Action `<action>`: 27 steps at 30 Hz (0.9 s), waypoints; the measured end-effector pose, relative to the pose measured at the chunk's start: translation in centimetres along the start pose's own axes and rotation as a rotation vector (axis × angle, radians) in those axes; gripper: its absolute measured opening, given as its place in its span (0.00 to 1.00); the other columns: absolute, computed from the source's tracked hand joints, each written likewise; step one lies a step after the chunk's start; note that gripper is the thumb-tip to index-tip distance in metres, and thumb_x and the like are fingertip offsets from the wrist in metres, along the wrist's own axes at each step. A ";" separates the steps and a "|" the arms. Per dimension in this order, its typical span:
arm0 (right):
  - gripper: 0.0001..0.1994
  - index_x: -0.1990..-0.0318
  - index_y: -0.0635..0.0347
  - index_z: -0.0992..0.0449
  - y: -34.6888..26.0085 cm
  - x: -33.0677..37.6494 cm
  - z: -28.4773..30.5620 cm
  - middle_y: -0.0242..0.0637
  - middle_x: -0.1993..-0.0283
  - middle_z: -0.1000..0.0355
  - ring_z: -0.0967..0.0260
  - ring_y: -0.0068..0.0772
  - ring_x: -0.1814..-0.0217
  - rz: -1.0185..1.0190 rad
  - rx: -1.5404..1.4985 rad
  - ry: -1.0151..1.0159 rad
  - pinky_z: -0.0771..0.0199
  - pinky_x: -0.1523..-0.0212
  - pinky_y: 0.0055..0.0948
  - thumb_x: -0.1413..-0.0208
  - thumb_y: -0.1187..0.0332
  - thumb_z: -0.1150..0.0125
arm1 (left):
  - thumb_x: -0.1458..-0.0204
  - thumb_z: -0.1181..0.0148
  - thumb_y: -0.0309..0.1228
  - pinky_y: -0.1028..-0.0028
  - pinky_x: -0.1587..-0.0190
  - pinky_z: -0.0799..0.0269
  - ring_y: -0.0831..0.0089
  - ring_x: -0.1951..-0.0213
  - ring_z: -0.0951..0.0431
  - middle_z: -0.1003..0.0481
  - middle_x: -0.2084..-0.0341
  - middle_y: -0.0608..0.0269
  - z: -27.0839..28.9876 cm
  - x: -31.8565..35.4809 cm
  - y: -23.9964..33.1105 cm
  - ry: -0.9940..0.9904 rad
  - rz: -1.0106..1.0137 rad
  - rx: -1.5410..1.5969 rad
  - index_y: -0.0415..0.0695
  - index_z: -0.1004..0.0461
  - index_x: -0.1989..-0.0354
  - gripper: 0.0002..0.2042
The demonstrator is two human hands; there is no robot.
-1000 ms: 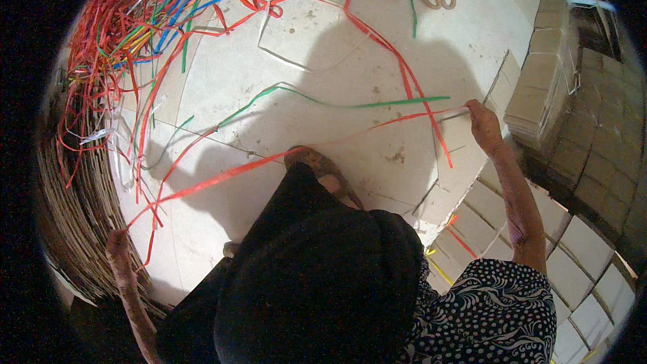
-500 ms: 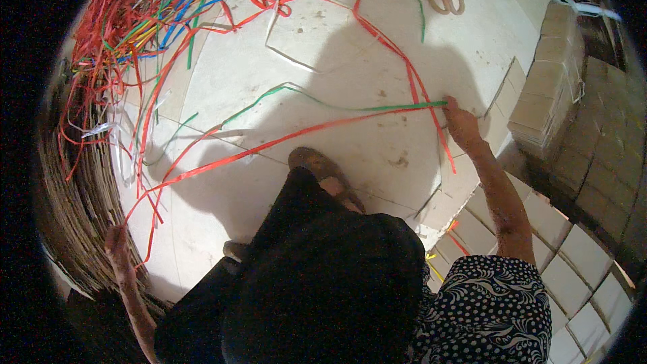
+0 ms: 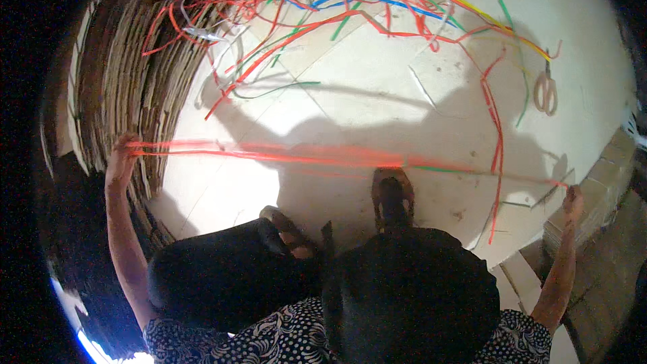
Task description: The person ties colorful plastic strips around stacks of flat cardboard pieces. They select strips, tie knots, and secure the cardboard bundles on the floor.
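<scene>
Red strips [image 3: 303, 157] from left grip [image 3: 122, 150] to right grip [image 3: 573, 202], scissors [image 3: 545, 98]

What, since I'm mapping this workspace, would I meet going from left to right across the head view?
Left hand, left foot, right foot, loose red strip, scissors, right hand. Left out: the stretched red strips, which span several of these.

My top [image 3: 283, 330] is black, printed all over with white dots and curling, leafy scrolls. Its short sleeves [image 3: 178, 342] carry the same pattern and leave my forearms [image 3: 128, 249] bare, like my hands [image 3: 121, 162]. Plain black cloth [image 3: 222, 269] covers my legs, so dark that its folds hardly show. On my feet I wear brownish shoes [image 3: 393, 185] with rounded toes, their finer details lost in shadow.
</scene>
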State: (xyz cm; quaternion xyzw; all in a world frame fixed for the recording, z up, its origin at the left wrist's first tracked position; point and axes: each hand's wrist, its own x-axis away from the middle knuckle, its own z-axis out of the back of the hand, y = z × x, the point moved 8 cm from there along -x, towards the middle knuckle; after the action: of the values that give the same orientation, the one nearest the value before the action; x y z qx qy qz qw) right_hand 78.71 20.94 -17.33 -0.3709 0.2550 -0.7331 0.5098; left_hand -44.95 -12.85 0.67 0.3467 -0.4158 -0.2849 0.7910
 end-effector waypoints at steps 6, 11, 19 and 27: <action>0.08 0.65 0.61 0.31 0.8 -1.3 5.6 0.40 0.71 0.34 0.37 0.41 0.71 0.132 0.133 0.027 0.35 0.69 0.33 0.49 0.66 0.46 | 0.54 0.45 0.32 0.54 0.42 0.46 0.57 0.48 0.35 0.31 0.55 0.53 -0.5 5.8 3.3 0.012 -0.274 0.602 0.35 0.36 0.51 0.21; 0.09 0.63 0.58 0.33 2.4 1.8 7.6 0.35 0.70 0.35 0.36 0.37 0.69 0.221 0.924 0.070 0.36 0.69 0.35 0.49 0.65 0.46 | 0.51 0.52 0.23 0.45 0.36 0.62 0.53 0.41 0.47 0.36 0.50 0.50 -2.3 12.2 7.5 -0.147 -0.774 1.236 0.35 0.33 0.57 0.12; 0.07 0.69 0.61 0.32 -4.2 4.0 -0.5 0.46 0.75 0.35 0.36 0.41 0.72 0.111 1.131 0.102 0.36 0.69 0.38 0.49 0.67 0.46 | 0.42 0.60 0.29 0.51 0.38 0.51 0.57 0.45 0.38 0.34 0.50 0.51 1.7 12.1 4.8 -0.230 -0.245 1.780 0.35 0.35 0.50 0.15; 0.04 0.67 0.62 0.32 -6.5 2.4 -7.5 0.48 0.75 0.34 0.35 0.42 0.73 -0.125 0.092 0.049 0.35 0.70 0.38 0.48 0.71 0.48 | 0.43 0.56 0.30 0.58 0.41 0.43 0.62 0.48 0.34 0.32 0.51 0.52 2.0 9.2 8.0 -0.191 -0.304 1.661 0.38 0.34 0.48 0.15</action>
State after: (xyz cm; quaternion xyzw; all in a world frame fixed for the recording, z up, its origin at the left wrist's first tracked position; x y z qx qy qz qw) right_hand 68.58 20.90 -16.25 -0.3442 0.2096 -0.7834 0.4731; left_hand -40.90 -15.50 11.97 0.8415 -0.5038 -0.0183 0.1942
